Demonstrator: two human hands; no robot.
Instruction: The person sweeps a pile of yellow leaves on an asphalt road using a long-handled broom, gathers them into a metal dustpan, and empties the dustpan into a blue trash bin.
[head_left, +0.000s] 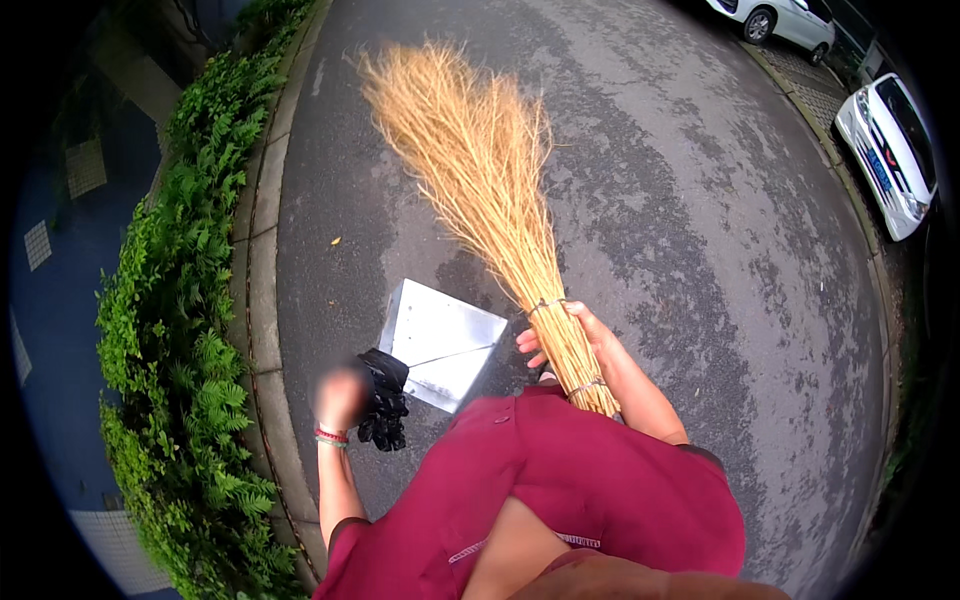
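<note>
My right hand [592, 338] is wrapped round the bound lower part of a straw-coloured twig broom [515, 215]. Its bristles fan out away from me to the upper left, and its tied butt end rests close to my dark red shirt. A bunched black plastic bag [384, 398] hangs at my left hand [342, 398], which is closed on it but smeared, so single fingers do not show. Between the two hands is a silvery metal dustpan [440, 340], with a thin rod or wire crossing it toward the bag. Whether my left hand also grips that rod is hidden.
Patchy grey asphalt [700, 250] spreads under and ahead of me. Along the left runs a stone kerb [265, 260] with a green hedge [200, 300] behind it. A white car [888, 155] stands by the right kerb, and another white car [775, 22] farther off.
</note>
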